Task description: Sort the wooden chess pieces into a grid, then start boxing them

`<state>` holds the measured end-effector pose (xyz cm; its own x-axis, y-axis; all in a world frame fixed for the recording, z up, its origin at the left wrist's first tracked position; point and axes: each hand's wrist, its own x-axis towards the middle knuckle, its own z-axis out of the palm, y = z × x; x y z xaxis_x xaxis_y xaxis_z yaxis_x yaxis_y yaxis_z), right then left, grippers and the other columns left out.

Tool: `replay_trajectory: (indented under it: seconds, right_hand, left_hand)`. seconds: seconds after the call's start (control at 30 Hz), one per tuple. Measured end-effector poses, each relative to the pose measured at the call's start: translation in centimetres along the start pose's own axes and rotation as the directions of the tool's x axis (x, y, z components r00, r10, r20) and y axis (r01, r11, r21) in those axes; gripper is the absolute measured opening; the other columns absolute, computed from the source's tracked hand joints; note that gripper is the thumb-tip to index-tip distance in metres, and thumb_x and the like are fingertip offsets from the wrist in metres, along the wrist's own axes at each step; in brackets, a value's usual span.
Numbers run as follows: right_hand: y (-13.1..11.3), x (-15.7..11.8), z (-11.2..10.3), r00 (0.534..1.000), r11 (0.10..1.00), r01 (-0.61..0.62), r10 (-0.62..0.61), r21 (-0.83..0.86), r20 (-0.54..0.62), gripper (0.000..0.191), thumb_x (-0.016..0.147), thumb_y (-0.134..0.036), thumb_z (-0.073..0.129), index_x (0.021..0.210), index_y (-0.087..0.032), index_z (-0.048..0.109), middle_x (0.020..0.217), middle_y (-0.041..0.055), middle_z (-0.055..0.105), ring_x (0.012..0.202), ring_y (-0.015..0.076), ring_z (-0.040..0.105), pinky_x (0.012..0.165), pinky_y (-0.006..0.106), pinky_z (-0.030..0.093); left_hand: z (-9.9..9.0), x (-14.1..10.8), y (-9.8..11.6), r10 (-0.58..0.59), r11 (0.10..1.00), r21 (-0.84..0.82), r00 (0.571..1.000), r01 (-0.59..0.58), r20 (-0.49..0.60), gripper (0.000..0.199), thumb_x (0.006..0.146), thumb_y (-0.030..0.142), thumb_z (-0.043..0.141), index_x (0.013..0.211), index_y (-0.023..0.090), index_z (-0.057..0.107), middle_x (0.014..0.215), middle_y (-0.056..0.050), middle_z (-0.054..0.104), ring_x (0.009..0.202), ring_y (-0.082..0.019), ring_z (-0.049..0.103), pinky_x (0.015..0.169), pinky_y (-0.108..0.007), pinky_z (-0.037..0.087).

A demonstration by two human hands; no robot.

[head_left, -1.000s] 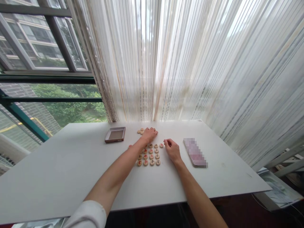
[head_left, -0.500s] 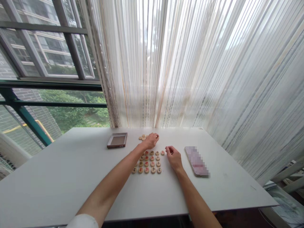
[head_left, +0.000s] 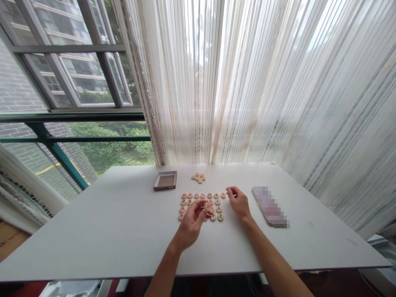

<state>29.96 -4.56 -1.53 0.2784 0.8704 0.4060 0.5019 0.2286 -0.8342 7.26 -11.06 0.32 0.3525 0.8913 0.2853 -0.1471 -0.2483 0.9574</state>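
My left hand [head_left: 192, 225] is over the near part of the laid-out xiangqi pieces, thumb and fingers closed on a xiangqi piece [head_left: 207, 206]. Behind and below it, round wooden pieces [head_left: 184, 196] with red or black characters lie in rows on the table; the hand hides some of them. My right hand [head_left: 238, 201] rests at the right end of the far row, fingers curled together beside a red-marked piece [head_left: 223, 195]. Whether anything is inside those fingers is hidden. Farther back is a loose cluster of pieces [head_left: 200, 181] showing no characters.
An open shallow box [head_left: 165, 188] sits at the back left of the white table [head_left: 123, 231]. To the right of my right hand lies a pixelated, phone-shaped object [head_left: 267, 206]. Sheer striped curtains [head_left: 247, 103] hang behind the table, with a window [head_left: 77, 78] at left.
My left hand has come back from the far cluster toward me, bringing a xiangqi piece over the rows. My right hand stays by the far row's right end. The view has shifted slightly left.
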Motion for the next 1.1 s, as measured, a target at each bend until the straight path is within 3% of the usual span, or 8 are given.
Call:
replay_trajectory:
  seconds: [0.17,0.3,0.47,0.6,0.77,1.1]
  right_hand:
    - [-4.0,-3.2,-0.9,0.990,0.997,0.059,-0.064,0.042,0.124,0.035,0.095,-0.050,0.053,0.089,-0.020,0.070,0.083,0.0046,0.074,0.073,0.0192,0.067,0.066,0.028,0.051]
    - [-6.2,-8.5,-1.2,0.931,0.987,0.090,-0.131,0.134,0.342,0.023,0.097,-0.041,0.056,0.097,-0.023,0.070,0.092,0.0037,0.074,0.080,0.0185,0.068,0.072,0.028,0.052]
    - [-6.0,-12.8,-0.4,0.918,0.967,-0.056,-0.048,0.247,0.394,0.022,0.096,-0.038,0.058,0.109,-0.022,0.065,0.097,0.0052,0.073,0.087,0.0206,0.069,0.075,0.030,0.054]
    - [-5.8,-13.3,-0.2,0.908,0.941,-0.117,-0.028,0.317,0.418,0.025,0.095,-0.039,0.060,0.115,-0.023,0.063,0.100,0.0060,0.071,0.092,0.0214,0.069,0.079,0.030,0.055]
    - [-6.1,-13.1,-0.5,0.895,0.942,-0.094,-0.063,0.323,0.442,0.024,0.095,-0.038,0.061,0.114,-0.024,0.064,0.102,0.0056,0.071,0.091,0.0202,0.068,0.080,0.030,0.054]
    - [-5.5,-13.5,-0.3,0.896,0.957,-0.080,-0.053,0.279,0.440,0.026,0.091,-0.041,0.065,0.110,-0.023,0.069,0.087,0.0030,0.074,0.074,0.0180,0.066,0.069,0.027,0.052]
  left_hand:
    - [0.3,-4.4,-1.9,-0.106,0.989,-0.112,0.992,0.098,-0.066,0.032,0.098,0.036,0.058,0.125,0.020,0.054,0.110,-0.007,0.063,0.102,-0.021,0.066,0.095,-0.041,0.053]
    - [-0.1,-5.5,-1.7,-0.119,0.985,-0.125,0.993,0.115,-0.025,0.030,0.097,0.035,0.059,0.123,0.020,0.054,0.110,-0.008,0.065,0.106,-0.023,0.065,0.099,-0.042,0.050]
    - [0.2,-5.7,-1.1,-0.136,0.985,-0.105,0.990,0.133,-0.020,0.028,0.095,0.035,0.062,0.118,0.020,0.055,0.113,-0.009,0.068,0.111,-0.024,0.065,0.101,-0.039,0.050]
    - [0.5,-5.8,-0.6,-0.145,0.987,-0.066,0.989,0.145,0.010,0.029,0.094,0.036,0.063,0.117,0.019,0.059,0.116,-0.011,0.069,0.109,-0.025,0.066,0.099,-0.038,0.051]
    - [0.6,-5.8,0.0,-0.118,0.993,-0.014,0.993,0.118,0.016,0.029,0.095,0.037,0.061,0.118,0.019,0.061,0.118,-0.011,0.069,0.108,-0.025,0.066,0.098,-0.037,0.052]
    - [0.9,-5.8,0.8,-0.098,0.988,0.121,0.995,0.094,0.032,0.028,0.098,0.038,0.054,0.114,0.019,0.066,0.113,-0.009,0.070,0.104,-0.024,0.066,0.096,-0.034,0.051]
